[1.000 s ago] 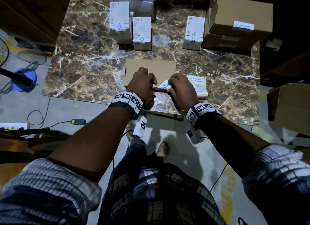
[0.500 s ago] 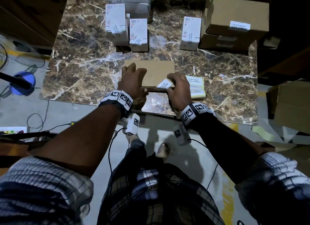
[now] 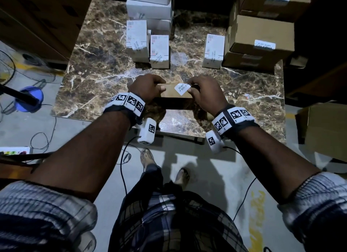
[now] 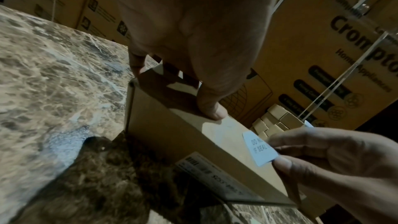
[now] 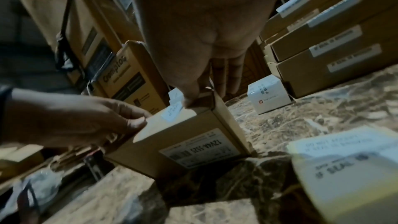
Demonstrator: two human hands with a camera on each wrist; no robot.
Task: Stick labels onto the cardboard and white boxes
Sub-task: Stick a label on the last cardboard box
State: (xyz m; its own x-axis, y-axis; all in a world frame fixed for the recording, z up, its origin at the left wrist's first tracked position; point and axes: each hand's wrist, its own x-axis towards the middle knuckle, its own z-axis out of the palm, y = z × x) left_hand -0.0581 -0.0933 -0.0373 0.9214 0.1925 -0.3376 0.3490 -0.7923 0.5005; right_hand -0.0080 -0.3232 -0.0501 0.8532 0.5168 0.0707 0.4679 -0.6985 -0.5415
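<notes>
Head view: left hand [image 3: 146, 86] grips the cardboard box [image 3: 169, 93] near the desk [image 3: 97, 77] edge; right hand [image 3: 204, 94] pinches a label [image 3: 182, 88] over it. White boxes [image 3: 148, 43] stand beyond, cardboard stacks [image 3: 262, 37] far right.

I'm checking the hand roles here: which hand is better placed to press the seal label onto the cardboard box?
Right. The right hand already pinches the seal label over the cardboard box; the left hand grips that box.

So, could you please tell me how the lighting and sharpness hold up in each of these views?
Head view: dim, edges bowed by the wide lens, yet the label print stays readable. Left wrist view: the cardboard box is sharp, its top shadowed under the left hand. Right wrist view: dark, and the sticker pad in the foreground is blurred.
</notes>
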